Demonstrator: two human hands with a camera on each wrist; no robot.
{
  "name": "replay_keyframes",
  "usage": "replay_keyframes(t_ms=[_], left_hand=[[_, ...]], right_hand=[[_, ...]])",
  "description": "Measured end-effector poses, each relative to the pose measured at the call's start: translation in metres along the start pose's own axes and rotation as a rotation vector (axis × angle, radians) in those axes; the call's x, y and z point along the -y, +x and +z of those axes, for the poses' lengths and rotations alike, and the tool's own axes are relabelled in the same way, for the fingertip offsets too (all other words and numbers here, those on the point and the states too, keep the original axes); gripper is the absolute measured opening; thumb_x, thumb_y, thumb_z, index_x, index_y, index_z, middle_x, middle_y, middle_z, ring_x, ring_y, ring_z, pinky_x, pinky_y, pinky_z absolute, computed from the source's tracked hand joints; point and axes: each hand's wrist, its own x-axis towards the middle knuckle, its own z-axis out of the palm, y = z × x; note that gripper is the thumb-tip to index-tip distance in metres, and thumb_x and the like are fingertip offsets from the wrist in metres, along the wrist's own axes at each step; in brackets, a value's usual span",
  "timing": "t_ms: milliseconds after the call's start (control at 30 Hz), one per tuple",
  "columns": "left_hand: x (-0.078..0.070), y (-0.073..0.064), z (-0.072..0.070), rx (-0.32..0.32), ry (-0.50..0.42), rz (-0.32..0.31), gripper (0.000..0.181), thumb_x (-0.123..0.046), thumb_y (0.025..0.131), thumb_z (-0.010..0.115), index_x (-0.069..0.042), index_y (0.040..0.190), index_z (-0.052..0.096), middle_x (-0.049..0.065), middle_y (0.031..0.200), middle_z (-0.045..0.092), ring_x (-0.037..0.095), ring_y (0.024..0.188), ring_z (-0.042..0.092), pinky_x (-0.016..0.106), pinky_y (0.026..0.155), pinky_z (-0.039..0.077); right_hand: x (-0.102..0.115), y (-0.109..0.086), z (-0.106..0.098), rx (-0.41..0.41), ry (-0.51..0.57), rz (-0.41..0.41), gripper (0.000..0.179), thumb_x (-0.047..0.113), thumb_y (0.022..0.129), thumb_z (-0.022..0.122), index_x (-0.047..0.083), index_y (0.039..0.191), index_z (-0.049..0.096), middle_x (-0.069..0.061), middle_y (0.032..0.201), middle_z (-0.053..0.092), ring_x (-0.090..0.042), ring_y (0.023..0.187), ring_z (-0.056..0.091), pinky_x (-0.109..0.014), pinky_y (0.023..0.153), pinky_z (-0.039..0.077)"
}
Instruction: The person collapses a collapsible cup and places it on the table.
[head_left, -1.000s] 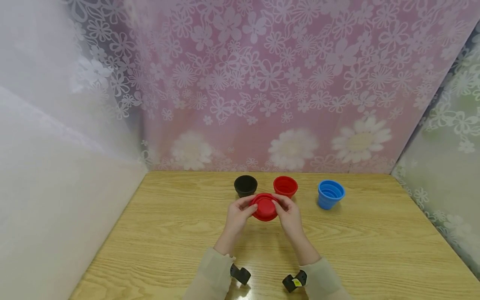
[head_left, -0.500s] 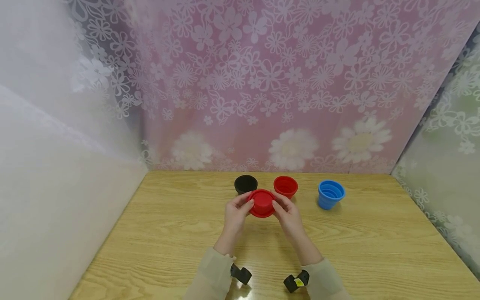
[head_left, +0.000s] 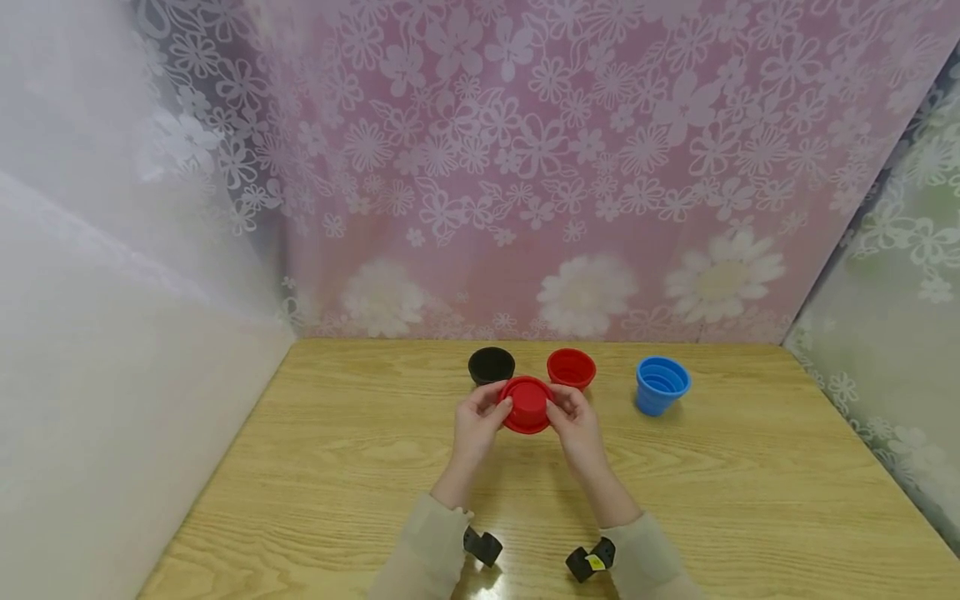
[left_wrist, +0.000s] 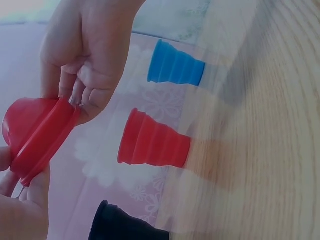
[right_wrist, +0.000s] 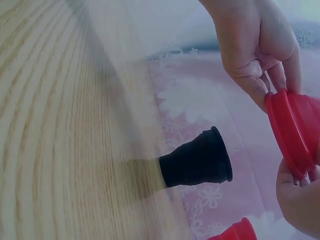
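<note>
A red collapsible cup (head_left: 528,406), partly folded, is held up above the table with its base turned toward the head camera. My left hand (head_left: 477,422) pinches its left edge between thumb and fingers. On the opposite edge my right hand (head_left: 576,427) pinches it the same way. In the left wrist view the held red cup (left_wrist: 37,135) shows a wide rim and a stepped side. The right wrist view shows the cup's rim (right_wrist: 287,132) between both hands, well off the wood.
Three expanded collapsible cups stand upright along the back of the wooden table (head_left: 337,483): black (head_left: 491,365), red (head_left: 572,367) and blue (head_left: 661,386). The black and red ones are partly behind my hands. A pink flowered curtain (head_left: 465,208) hangs behind the table.
The held cup has risen slightly and its base now sticks out further toward the head camera. Both hands keep their hold, with the thumbs shifted a little on it. The standing cups have not moved.
</note>
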Motion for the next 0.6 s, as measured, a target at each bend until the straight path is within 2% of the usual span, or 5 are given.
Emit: replay_keyframes(t_ms=[167, 333, 467, 600], left_hand=[[-0.002, 0.0, -0.003, 0.028, -0.002, -0.059, 0.029, -0.008, 0.083, 0.062, 0.004, 0.109, 0.056, 0.011, 0.097, 0.058, 0.014, 0.076, 0.059, 0.03, 0.067, 0.052], [-0.001, 0.003, -0.006, 0.02, -0.009, -0.111, 0.024, -0.01, 0.082, 0.063, 0.002, 0.101, 0.057, 0.007, 0.088, 0.059, 0.013, 0.07, 0.057, 0.029, 0.06, 0.052], [-0.002, 0.005, -0.008, 0.016, -0.015, -0.157, 0.014, -0.01, 0.082, 0.063, 0.0, 0.089, 0.055, 0.004, 0.075, 0.056, 0.009, 0.061, 0.054, 0.025, 0.052, 0.051], [-0.01, 0.001, -0.008, 0.054, -0.01, -0.179, 0.01, -0.007, 0.084, 0.06, -0.002, 0.081, 0.051, 0.004, 0.071, 0.052, 0.01, 0.059, 0.055, 0.025, 0.051, 0.051]], right_hand=[[0.0, 0.001, -0.002, -0.027, 0.056, 0.042, 0.022, -0.008, 0.085, 0.05, -0.008, 0.107, 0.047, -0.002, 0.094, 0.057, -0.01, 0.082, 0.056, -0.023, 0.071, 0.049], [0.0, 0.002, -0.003, -0.067, 0.05, 0.077, 0.016, -0.003, 0.086, 0.053, -0.006, 0.101, 0.052, 0.0, 0.087, 0.057, -0.009, 0.075, 0.054, -0.021, 0.067, 0.05], [0.001, 0.003, -0.003, -0.08, 0.017, 0.083, 0.023, 0.002, 0.086, 0.056, -0.011, 0.104, 0.054, 0.0, 0.085, 0.059, -0.008, 0.073, 0.054, -0.02, 0.065, 0.049], [0.001, 0.003, -0.004, -0.068, 0.015, 0.077, 0.028, 0.005, 0.085, 0.057, -0.014, 0.106, 0.054, 0.0, 0.085, 0.06, -0.009, 0.074, 0.056, -0.02, 0.065, 0.049]])
